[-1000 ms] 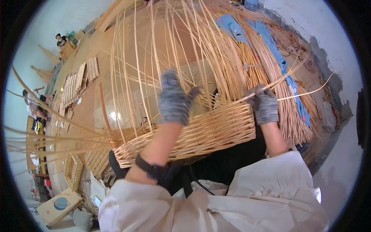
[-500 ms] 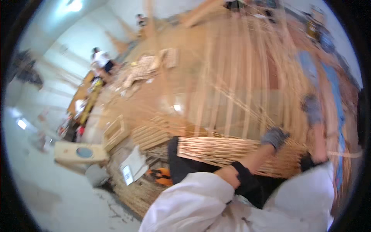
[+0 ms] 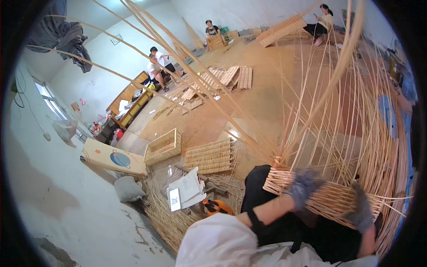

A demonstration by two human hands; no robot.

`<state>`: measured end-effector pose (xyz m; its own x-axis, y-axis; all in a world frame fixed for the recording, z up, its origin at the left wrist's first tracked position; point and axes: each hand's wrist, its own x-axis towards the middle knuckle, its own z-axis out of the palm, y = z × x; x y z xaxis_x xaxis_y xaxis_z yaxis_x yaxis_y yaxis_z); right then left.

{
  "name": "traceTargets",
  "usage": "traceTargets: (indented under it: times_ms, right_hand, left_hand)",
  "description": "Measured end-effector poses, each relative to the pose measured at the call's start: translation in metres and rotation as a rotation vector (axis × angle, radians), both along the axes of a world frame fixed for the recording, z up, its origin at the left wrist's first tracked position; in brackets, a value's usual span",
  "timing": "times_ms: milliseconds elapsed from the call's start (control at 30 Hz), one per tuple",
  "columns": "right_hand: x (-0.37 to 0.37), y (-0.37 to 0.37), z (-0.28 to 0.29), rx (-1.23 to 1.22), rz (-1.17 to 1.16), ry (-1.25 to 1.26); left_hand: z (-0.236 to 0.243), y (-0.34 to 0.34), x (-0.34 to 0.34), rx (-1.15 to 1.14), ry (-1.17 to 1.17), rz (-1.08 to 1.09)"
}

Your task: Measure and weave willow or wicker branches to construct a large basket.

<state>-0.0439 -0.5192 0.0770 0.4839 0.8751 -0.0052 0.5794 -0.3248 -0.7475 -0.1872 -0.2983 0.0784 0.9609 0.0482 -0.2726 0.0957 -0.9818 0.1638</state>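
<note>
A woven wicker panel lies across my lap over black cloth, with long uncut rods fanning up and away from its far edge. My left hand, in a grey glove, is over the panel's upper edge near its left part; motion smears its fingers. Toward the panel's right end, my right hand, also gloved in grey, is closed on the weave with its fingers pointing up. A bundle of rods rises from the panel's left corner and leans far to the upper left.
Left of me are a phone on white paper, an orange-and-black tool, a finished woven panel and a wooden frame box. Loose rods are heaped at right. Several people sit or stand farther off near walls.
The view has swung, and the panel now sits lower and farther right, tilted. My right hand has come down from among the rods onto the panel. My left hand remains at its upper edge.
</note>
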Motion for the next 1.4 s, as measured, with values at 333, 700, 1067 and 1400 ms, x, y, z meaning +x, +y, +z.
traceTargets:
  times_ms: [333, 700, 1067, 1400]
  right_hand:
    - [-0.044, 0.1, -0.014, -0.759, 0.367, -0.776]
    - [-0.037, 0.092, 0.008, -0.577, 0.337, -0.809]
    - [-0.036, 0.304, -0.012, -0.201, 0.775, -0.671]
    - [0.01, 0.358, 0.006, -0.863, 0.944, -0.866]
  left_hand:
    - [-0.033, 0.059, -0.056, 0.11, -0.025, -0.041]
    - [-0.088, 0.07, -0.104, -0.566, -1.025, 0.888]
    - [-0.092, 0.043, -0.085, -0.801, -1.262, 0.998]
    - [-0.099, 0.055, -0.076, -0.948, -1.236, 1.013]
